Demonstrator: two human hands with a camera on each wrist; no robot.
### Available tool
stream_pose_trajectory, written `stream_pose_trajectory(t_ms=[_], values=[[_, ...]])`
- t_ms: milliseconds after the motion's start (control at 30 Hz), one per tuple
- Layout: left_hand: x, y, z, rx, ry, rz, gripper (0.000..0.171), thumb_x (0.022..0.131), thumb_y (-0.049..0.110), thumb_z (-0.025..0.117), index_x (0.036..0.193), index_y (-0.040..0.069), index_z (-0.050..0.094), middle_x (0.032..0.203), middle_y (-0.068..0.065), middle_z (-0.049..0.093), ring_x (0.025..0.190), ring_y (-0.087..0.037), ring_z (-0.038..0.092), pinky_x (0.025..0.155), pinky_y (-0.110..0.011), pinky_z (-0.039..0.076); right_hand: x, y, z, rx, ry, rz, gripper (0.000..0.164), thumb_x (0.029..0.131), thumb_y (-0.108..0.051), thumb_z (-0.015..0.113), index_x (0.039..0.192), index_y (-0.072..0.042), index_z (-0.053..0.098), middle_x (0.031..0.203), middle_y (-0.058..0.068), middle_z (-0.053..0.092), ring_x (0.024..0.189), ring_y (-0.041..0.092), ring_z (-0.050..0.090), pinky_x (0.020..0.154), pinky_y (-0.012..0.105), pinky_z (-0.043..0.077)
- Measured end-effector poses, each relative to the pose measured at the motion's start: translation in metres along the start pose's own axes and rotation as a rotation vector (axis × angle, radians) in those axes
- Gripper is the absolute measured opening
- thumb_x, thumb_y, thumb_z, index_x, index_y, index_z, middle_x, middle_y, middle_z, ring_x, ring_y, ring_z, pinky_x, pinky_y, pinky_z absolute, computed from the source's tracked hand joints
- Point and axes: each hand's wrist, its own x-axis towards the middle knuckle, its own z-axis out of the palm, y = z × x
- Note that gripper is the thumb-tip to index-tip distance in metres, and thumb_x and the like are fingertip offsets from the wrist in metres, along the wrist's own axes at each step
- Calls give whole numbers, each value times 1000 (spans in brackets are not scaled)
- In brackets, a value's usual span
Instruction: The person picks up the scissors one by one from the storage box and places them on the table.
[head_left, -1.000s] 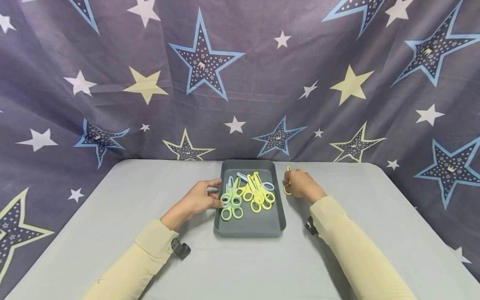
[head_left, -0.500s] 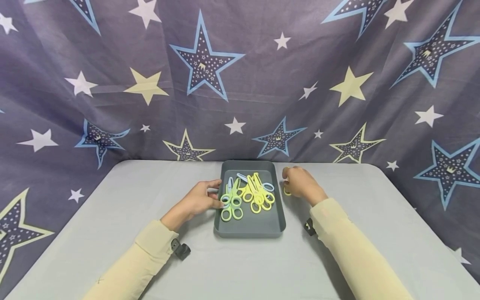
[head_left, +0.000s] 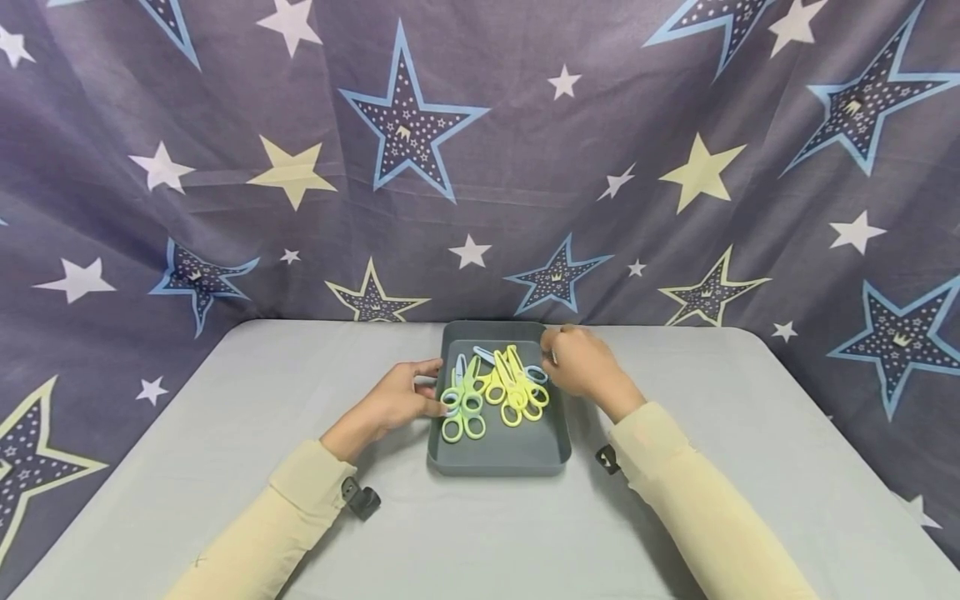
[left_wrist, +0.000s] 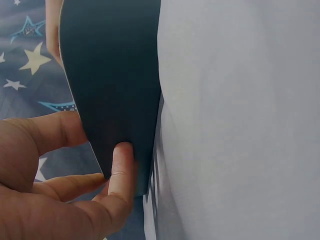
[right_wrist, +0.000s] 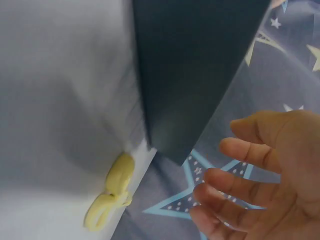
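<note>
A dark grey tray stands mid-table, holding several scissors. Light green scissors and light blue scissors overlap at its left side. Yellow scissors are piled right of centre over another blue pair. My left hand pinches the tray's left wall, with fingers both over the rim and against the outside. Over the right rim hovers my right hand, its fingers loosely bent and holding nothing in the right wrist view. Yellow scissors lie on the table below it, hidden in the head view.
The table has a pale grey cloth. A dark star-patterned curtain hangs directly behind its far edge. Each wrist carries a small black camera.
My right hand has moved left from the yellow scissors beside the tray to above the tray's right rim. Those scissors are now out of sight in the head view. My left hand stays still.
</note>
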Motion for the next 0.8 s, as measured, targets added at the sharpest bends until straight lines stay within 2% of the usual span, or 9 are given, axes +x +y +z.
stream_pose_trajectory(t_ms=[100,200,400,567,667,800], values=[[0,0,0,-4,-5,2,88,74,-6,78,153,-7,39,140,-23,57,92,-20,62,80,-26,54,-1,-8,0,-19,14,-47,12,89,-13,64,97,-7,70,87,11,66,76,30,61,66,46,54],[0,-2,0,-7,-9,3,88,74,-6,79,153,-7,39,140,-23,57,91,-19,62,80,-26,54,-3,-16,2,-36,5,-83,13,90,-16,67,99,-7,71,88,10,66,75,30,61,67,46,54],[1,-4,0,-11,-13,8,89,74,-6,79,153,-7,39,140,-23,57,91,-19,61,80,-26,54,-7,-27,5,7,-54,-159,19,92,-17,72,107,-5,73,96,11,70,84,31,63,75,47,55],[1,-2,-1,-8,-11,9,88,74,-6,79,153,-7,39,139,-23,57,92,-19,62,81,-26,54,-8,-33,7,45,-100,-230,16,94,-17,73,105,-5,75,96,7,70,89,27,63,86,47,53],[0,-1,-1,-8,-10,11,88,75,-6,79,153,-7,39,139,-24,57,91,-19,61,81,-26,54,-8,-35,10,55,-105,-263,8,93,-13,71,98,-7,73,86,3,64,80,22,57,77,42,51],[0,-1,-1,-9,-13,11,88,75,-6,78,153,-7,38,140,-24,56,92,-19,62,81,-26,54,-8,-38,14,51,-110,-278,5,90,-10,70,94,-8,69,81,2,58,76,20,53,69,38,48]])
